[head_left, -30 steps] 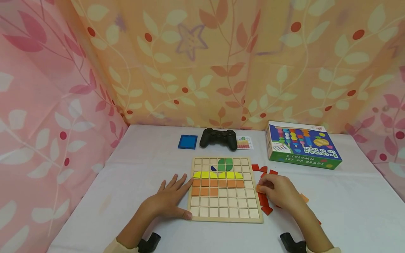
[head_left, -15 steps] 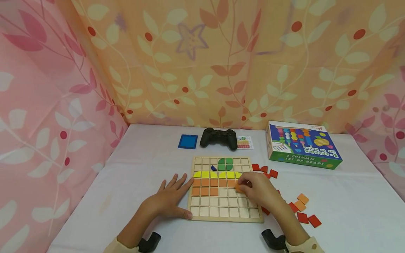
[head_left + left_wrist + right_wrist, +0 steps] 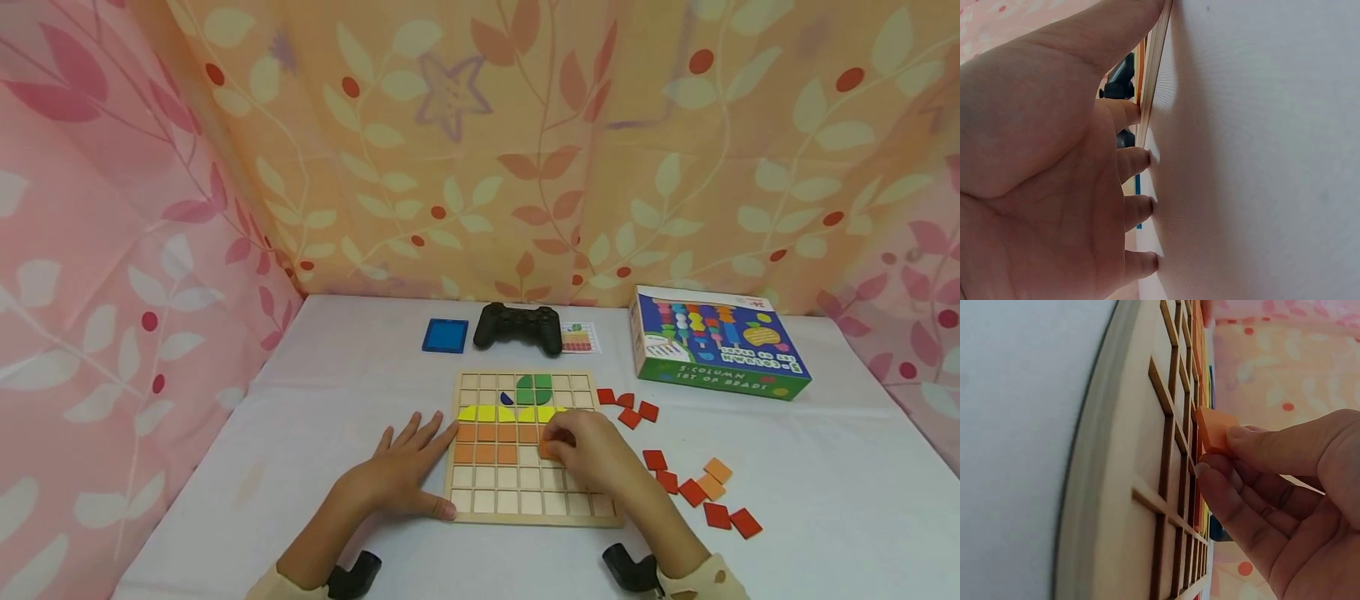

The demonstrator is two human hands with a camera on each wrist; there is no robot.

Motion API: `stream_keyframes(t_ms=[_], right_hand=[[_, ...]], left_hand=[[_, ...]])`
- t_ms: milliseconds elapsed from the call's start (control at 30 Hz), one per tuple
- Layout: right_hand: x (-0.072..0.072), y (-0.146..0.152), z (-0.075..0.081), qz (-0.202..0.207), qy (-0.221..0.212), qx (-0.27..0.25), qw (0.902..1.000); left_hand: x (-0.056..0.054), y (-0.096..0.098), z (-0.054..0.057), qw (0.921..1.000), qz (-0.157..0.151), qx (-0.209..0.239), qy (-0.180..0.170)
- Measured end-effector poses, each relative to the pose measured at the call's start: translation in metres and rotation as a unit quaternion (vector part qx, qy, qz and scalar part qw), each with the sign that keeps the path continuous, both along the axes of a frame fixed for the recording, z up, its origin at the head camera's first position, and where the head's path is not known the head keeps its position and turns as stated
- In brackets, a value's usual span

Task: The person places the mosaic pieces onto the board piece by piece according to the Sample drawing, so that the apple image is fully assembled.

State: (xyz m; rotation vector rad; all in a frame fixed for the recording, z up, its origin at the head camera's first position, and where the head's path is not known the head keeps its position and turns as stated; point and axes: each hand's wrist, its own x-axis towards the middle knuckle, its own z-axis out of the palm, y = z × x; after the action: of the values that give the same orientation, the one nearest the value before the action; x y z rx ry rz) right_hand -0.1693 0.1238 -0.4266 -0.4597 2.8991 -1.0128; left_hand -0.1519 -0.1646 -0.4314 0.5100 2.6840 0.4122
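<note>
A wooden grid board point(image 3: 534, 523) lies on the white table, with green, blue, yellow and orange pieces set in its upper rows. My right hand point(image 3: 592, 446) is over the board's right half and pinches an orange square tile point(image 3: 1215, 428) between thumb and fingers. In the right wrist view the tile is tilted, its edge right at the grid ridges. My left hand point(image 3: 401, 471) rests spread at the board's left side, thumb on the lower left corner and forefinger at the edge. The left wrist view shows its palm point(image 3: 1041, 162) and fingertips down near the cloth.
Loose red tiles point(image 3: 717, 517) and two orange tiles point(image 3: 717, 470) lie right of the board. Behind it are a blue square case point(image 3: 446, 336), a black game controller point(image 3: 517, 327) and a small pattern card point(image 3: 581, 338). A bead-set box point(image 3: 720, 342) stands at the back right.
My right hand has carried the orange tile leftward from the pile beside the board to over the grid, uncovering red tiles. My left hand has stayed in place.
</note>
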Motion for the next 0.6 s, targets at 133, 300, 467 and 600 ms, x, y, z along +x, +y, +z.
stream_keyframes(t_ms=[133,300,467,600], right_hand=[[0.000,-0.004,-0.003,0.022,0.000,-0.014,0.9997],[0.000,-0.015,-0.004,0.038,-0.014,-0.008,0.9992],[0.004,-0.021,-0.002,0.040,0.006,0.033,0.9986],[0.009,-0.022,-0.004,0.053,0.039,0.059,0.9961]], left_hand=[[0.000,0.001,-0.002,1.0000,0.002,-0.002,0.000],[-0.002,0.000,-0.004,1.0000,0.002,-0.005,0.002],[-0.003,0.000,-0.005,1.0000,0.004,-0.006,0.000],[-0.003,0.000,-0.006,1.0000,0.002,-0.005,0.001]])
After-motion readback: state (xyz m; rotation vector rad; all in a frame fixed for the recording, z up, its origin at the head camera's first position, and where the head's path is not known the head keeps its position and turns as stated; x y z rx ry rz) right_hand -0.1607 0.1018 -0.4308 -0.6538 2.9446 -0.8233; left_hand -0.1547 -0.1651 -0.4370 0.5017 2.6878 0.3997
